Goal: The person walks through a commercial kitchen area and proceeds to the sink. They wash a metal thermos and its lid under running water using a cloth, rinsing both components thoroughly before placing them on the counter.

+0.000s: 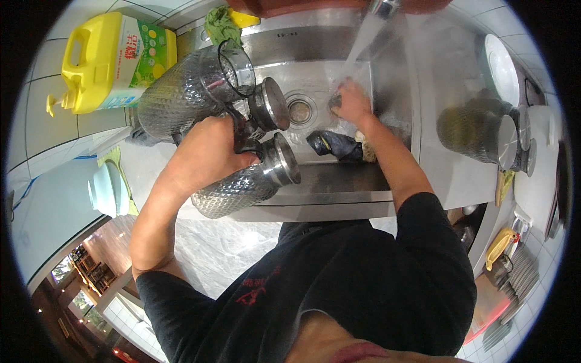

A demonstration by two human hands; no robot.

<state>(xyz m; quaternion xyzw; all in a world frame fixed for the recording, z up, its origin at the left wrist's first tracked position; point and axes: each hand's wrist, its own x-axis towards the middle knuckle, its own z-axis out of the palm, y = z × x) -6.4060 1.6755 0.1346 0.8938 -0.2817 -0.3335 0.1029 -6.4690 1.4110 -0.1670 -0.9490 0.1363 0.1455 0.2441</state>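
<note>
Textured grey pitchers stand on the counter left of the sink. My left hand point(209, 147) is closed around a dark handle point(239, 129) among them. Nearest me is a pitcher with a steel lid point(236, 193). Behind it, a second steel lid point(275, 103) tops a partly hidden pitcher, and a larger pitcher point(181, 95) has an uncovered mouth. Over the sink basin point(317, 75), my right hand point(355, 102) has its fingers on a small dark object point(335, 102), too blurred to name. Water from the faucet point(383, 8) falls onto that hand. A wet dark cloth point(340, 145) lies below it.
A yellow detergent jug point(97, 63) with a pump stands at the back left, near a green rag point(222, 25). More lidded pitchers point(472, 134) and a white plate point(501, 68) are on the right. Pale blue bowls point(110, 189) sit at the left. The steel drain point(300, 111) is mid-basin.
</note>
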